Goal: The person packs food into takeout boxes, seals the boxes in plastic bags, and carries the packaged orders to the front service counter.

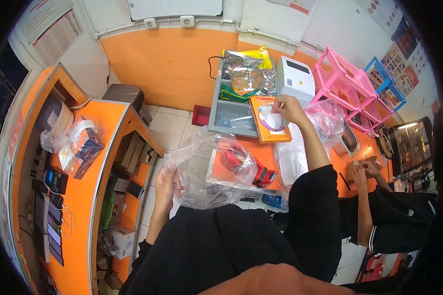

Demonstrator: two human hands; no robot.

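Observation:
A large clear plastic bag (pixel 202 169) hangs from my left hand (pixel 167 187), whose fingers grip its left edge. Beyond my body, my right hand (pixel 288 109) has its fingers closed at the upper right of an orange box (pixel 280 136) with a white and purple round picture. The box lies over the right edge of a grey divided tray (pixel 214 110). Whether my right fingers pinch the box or something small on it, I cannot make out. Behind the bag, a red tape dispenser (pixel 265 175) rests on the orange counter (pixel 221 172).
A white printer (pixel 296 78) and pink racks (pixel 344 81) stand at the back right. On the right, a co-worker's hands (pixel 366 169) handle a brown box (pixel 353 172). An orange counter (pixel 86 196) at left holds a bagged dark box (pixel 87 142) and several phones.

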